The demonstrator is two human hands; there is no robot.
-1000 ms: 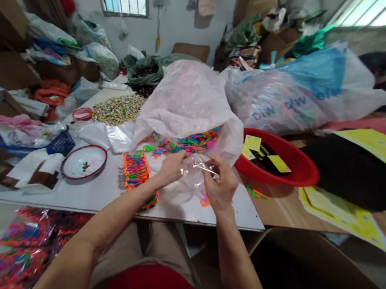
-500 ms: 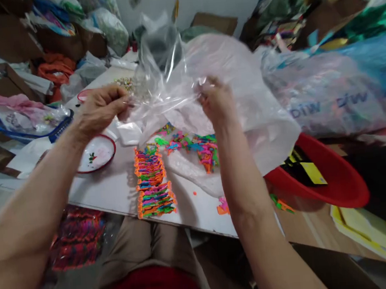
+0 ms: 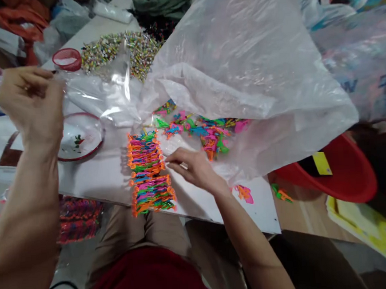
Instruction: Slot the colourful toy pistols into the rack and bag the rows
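Your right hand [image 3: 195,169] is dropping beside the stacked pieces [image 3: 146,163], grip unclear; your left hand [image 3: 32,103] is pinching clear plastic [image 3: 109,93]; loose pieces [image 3: 214,142] are lying unstacked.

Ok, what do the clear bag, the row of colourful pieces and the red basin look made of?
Clear bag: thin, glossy plastic film, judging by its see-through sheet and bright streaks. Row of colourful pieces: probably moulded plastic, given the vivid solid colours and repeated shapes; hard or rubbery, I can't tell. Red basin: likely plastic, smooth and evenly coloured.
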